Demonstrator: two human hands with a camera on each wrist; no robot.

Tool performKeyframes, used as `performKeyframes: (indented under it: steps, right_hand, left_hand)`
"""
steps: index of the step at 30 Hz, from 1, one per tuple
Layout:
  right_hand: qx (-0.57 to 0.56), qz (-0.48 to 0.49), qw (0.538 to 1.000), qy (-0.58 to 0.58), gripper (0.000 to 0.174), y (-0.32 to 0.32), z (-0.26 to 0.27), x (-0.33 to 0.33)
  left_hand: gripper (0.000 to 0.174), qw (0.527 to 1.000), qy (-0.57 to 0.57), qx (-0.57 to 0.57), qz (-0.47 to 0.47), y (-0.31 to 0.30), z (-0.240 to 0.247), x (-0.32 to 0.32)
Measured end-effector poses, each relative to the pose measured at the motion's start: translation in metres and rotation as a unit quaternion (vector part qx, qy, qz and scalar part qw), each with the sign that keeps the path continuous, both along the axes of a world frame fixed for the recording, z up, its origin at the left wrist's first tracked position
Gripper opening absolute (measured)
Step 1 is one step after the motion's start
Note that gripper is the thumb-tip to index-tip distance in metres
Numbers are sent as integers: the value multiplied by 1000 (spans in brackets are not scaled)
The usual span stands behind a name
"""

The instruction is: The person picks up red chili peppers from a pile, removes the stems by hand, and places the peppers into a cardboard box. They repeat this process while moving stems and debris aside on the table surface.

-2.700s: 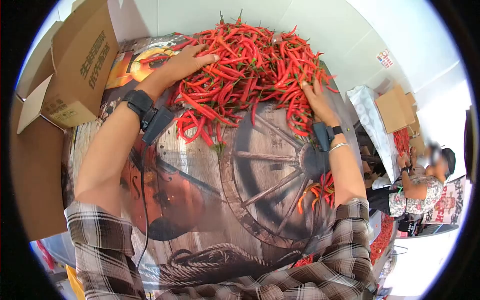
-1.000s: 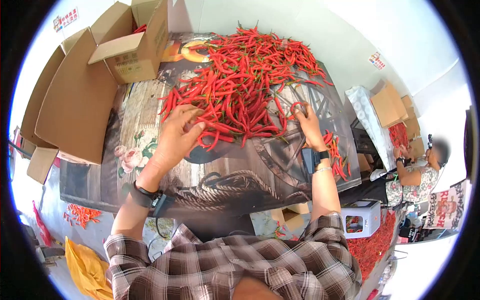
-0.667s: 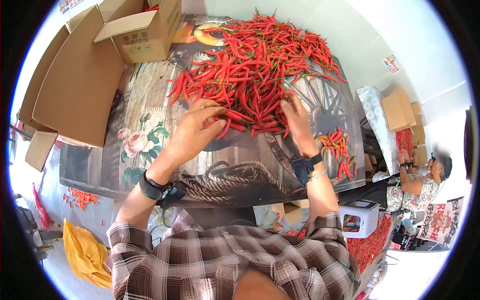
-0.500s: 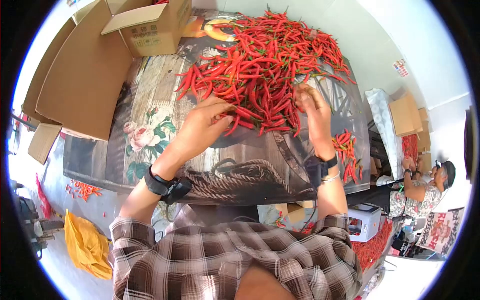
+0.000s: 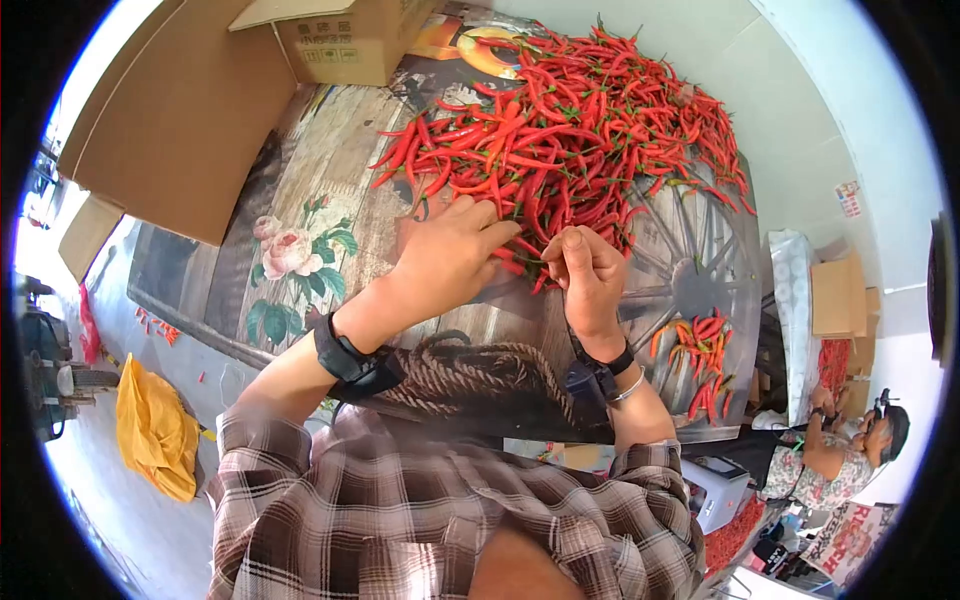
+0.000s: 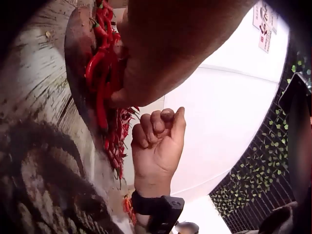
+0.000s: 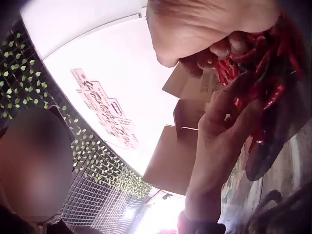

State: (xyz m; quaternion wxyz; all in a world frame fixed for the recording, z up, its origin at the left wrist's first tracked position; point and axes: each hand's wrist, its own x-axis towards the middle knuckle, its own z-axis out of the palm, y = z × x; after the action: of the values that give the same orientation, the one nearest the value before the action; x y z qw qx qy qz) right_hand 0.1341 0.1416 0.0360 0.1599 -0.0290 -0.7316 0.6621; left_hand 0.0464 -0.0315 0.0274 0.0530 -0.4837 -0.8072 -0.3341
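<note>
A heap of red chili peppers [image 5: 600, 120] with green stems lies across the back of the table. At its front edge my left hand [image 5: 455, 250] reaches in, and its thumb and fingers pinch chili peppers [image 7: 263, 105] in the right wrist view. Close to its right, my right hand [image 5: 593, 280] is raised in front of the heap. Its fingers curl into the palm, the thumb against the index finger; the left wrist view shows this right hand [image 6: 158, 146] with nothing in it.
An open cardboard box [image 5: 190, 120] stands at the table's left, with another box [image 5: 350, 45] behind it. A small pile of orange and red chilies [image 5: 700, 355] lies at the right edge. A yellow bag [image 5: 155, 430] is on the floor. Another person [image 5: 830, 455] works at the far right.
Both hands came from the heap's far sides to its front, drawing chilies forward. Lately the right hand moved left towards the left hand and curled its fingers. The head view shifted.
</note>
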Motion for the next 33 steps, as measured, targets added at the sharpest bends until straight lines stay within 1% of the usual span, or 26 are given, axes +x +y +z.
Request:
performKeyframes:
  steps: [2, 4, 5, 7, 8, 10, 11, 13, 14, 16, 17, 18, 20, 21, 22, 24, 25, 27, 30, 33]
  right_hand:
    - [-7, -12, 1000, 1, 34, 2, -7, 2]
    - [22, -7, 1000, -8, 35, 4, -11, 5]
    - [17, -9, 1000, -7, 35, 7, -14, 5]
    - [45, 2, 999, -15, 28, 11, -21, 6]
    - [41, 0, 999, -14, 28, 10, -22, 6]
    - [6, -11, 1000, -14, 20, 5, -21, 3]
    - [4, -10, 1000, -14, 20, 4, -19, 2]
    - [-50, 6, 998, -48, 20, 2, -16, -1]
    - [-52, 10, 997, -50, 20, 3, -18, -2]
    - [25, 32, 999, -29, 21, 6, -21, -2]
    - [69, 53, 996, -28, 19, 10, -17, -2]
    - [68, 56, 996, -32, 19, 9, -16, -2]
    - [113, 74, 990, -24, 16, 8, -14, -2]
    - [125, 86, 988, 0, 15, 6, -13, -4]
    - [121, 87, 989, -6, 15, 5, -15, -5]
    - [70, 83, 994, -27, 13, 3, -18, -4]
    - [68, 82, 994, -31, 13, 4, -19, -4]
    - [113, 91, 989, -14, 11, 6, -18, -5]
    - [137, 82, 987, -3, 11, 3, -16, -5]
    - [147, 76, 986, 4, 12, 2, -14, -5]
  left_hand:
    - [35, 1000, -1, -18, 5, 0, 2, 0]
    - [31, 1000, 4, -6, 21, 0, 2, -1]
    - [31, 1000, 5, -11, 18, 0, 1, -2]
    - [26, 999, -18, 42, 16, -1, 0, -4]
    - [26, 999, -18, 38, 14, -2, 0, -5]
    - [23, 995, -24, 97, 3, -3, 4, -7]
    - [23, 995, -25, 94, 4, -3, 5, -8]
    - [24, 996, 18, 88, -22, -5, 6, -9]
    - [24, 996, 17, 85, -18, -5, 6, -8]
    - [26, 998, -5, 38, -58, -6, 5, -5]
    - [27, 998, -5, 24, -62, -6, 6, -5]
    - [27, 998, -9, 23, -59, -6, 3, -5]
    - [29, 997, -21, 42, -65, -6, -3, -7]
    - [29, 997, -26, 39, -64, -6, -4, -8]
    - [29, 997, -29, 39, -66, -6, -4, -8]
    - [30, 996, -38, 37, -70, -5, -7, -8]
    - [28, 996, -33, 38, -76, -5, -9, -7]
    - [27, 996, -31, 38, -81, -4, -11, -6]
    - [27, 997, -17, 19, -78, -4, -11, -3]
    - [28, 996, -23, 40, -78, -4, -13, -2]
